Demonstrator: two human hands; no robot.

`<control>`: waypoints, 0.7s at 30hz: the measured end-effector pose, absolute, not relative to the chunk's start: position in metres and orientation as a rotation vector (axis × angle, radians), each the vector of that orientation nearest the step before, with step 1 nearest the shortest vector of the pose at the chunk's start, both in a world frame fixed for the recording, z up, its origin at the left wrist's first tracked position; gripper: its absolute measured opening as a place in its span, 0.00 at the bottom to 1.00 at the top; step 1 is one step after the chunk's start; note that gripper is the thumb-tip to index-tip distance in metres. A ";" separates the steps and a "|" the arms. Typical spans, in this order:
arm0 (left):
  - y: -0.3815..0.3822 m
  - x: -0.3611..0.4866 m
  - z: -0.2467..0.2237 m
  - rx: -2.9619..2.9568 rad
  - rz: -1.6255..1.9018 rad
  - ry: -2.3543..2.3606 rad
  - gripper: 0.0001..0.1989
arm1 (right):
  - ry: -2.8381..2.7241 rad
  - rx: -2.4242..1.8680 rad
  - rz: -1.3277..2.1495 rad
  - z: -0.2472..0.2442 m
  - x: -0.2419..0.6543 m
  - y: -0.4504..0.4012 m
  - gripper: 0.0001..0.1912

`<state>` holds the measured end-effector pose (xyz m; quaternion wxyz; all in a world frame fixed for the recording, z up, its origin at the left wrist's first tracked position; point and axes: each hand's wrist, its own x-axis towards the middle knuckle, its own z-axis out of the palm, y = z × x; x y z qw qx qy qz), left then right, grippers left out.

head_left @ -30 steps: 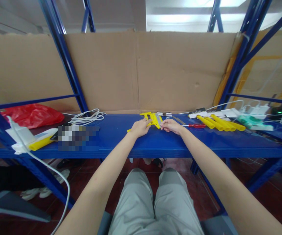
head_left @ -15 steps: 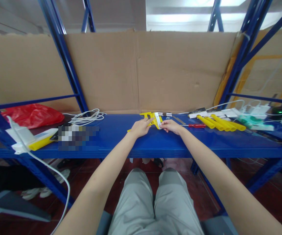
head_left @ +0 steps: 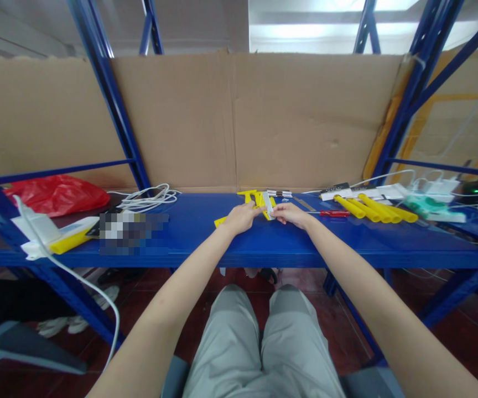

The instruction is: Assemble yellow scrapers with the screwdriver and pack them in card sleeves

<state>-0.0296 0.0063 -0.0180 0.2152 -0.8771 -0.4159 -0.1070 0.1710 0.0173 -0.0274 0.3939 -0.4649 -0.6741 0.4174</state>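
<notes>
A yellow plastic part (head_left: 247, 194) with gaps in its frame lies on the blue shelf. My left hand (head_left: 241, 217) rests over it and holds it, fingers pointing right; one yellow end sticks out by the wrist. The palm hides much of the part. A narrow white strip (head_left: 268, 201) crosses the yellow part's right side, slightly tilted. My right hand (head_left: 291, 214) pinches the strip's near end between thumb and fingers. Just right of that hand lies a screwdriver (head_left: 334, 213) with a red handle.
Behind my hands sit small black-and-white pieces (head_left: 279, 193) and a thin metal strip (head_left: 304, 204). Several yellow tubes (head_left: 372, 209) lie right, near a pale green object (head_left: 427, 207). Left are a white cable (head_left: 151, 198) and a red bag (head_left: 56, 196). Cardboard (head_left: 239, 121) stands behind.
My left hand has shifted slightly right, its fingers now closer to the white strip. More of the yellow end shows by the wrist. My right hand stays in place.
</notes>
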 end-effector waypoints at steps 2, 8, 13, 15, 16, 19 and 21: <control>0.006 -0.029 -0.019 -2.432 -0.288 -1.150 0.25 | -1.715 -1.169 1.059 -0.027 0.171 0.017 0.06; 0.004 -0.027 -0.022 -2.467 -0.260 -1.086 0.26 | -1.807 -1.111 1.056 -0.029 0.174 0.019 0.13; 0.004 -0.026 -0.022 -2.475 -0.279 -1.071 0.24 | -1.861 -1.080 1.058 -0.030 0.175 0.019 0.15; 0.003 -0.026 -0.022 -2.466 -0.267 -1.093 0.24 | -1.848 -1.103 1.043 -0.030 0.173 0.019 0.15; 0.003 -0.026 -0.021 -2.460 -0.255 -1.103 0.24 | -1.836 -1.124 1.033 -0.029 0.172 0.018 0.14; 0.001 -0.026 -0.020 -2.440 -0.217 -1.112 0.25 | -1.767 -1.181 1.024 -0.028 0.168 0.017 0.09; 0.000 -0.026 -0.018 -2.431 -0.192 -1.096 0.26 | -1.675 -1.181 1.058 -0.027 0.166 0.016 0.07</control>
